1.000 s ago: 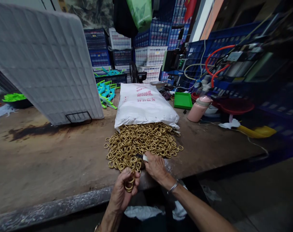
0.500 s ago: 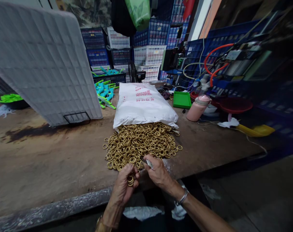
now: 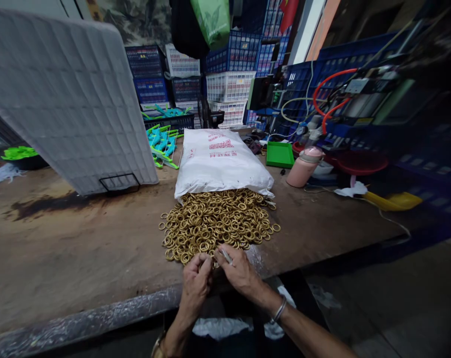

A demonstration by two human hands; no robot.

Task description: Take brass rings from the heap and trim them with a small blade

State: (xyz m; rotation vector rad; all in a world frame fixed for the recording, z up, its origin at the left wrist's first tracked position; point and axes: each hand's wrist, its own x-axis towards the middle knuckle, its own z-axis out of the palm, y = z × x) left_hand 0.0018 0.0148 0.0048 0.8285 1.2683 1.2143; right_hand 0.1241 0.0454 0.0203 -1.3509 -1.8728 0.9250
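A heap of gold-coloured rings spills from the mouth of a white printed sack on the wooden table. At the heap's near edge, my left hand is closed, thumb and forefinger pinched together; the gold rings seen in its palm a moment ago are mostly hidden now by the turned fingers. Close beside it, my right hand is wrapped round a small slim tool with a pale grey body, whose working tip I cannot make out. The fingertips of both hands nearly meet around a ring.
A tall padded white panel stands at left on a black wire stand. Beyond the sack are turquoise and green plastic pieces and stacked crates. At right are a green tray, a pink bottle and a pneumatic device with orange hoses.
My left hand has turned inward and moved slightly right, so the rings in its palm no longer show. My right hand has shifted slightly down and left towards it, still gripping the slim tool.
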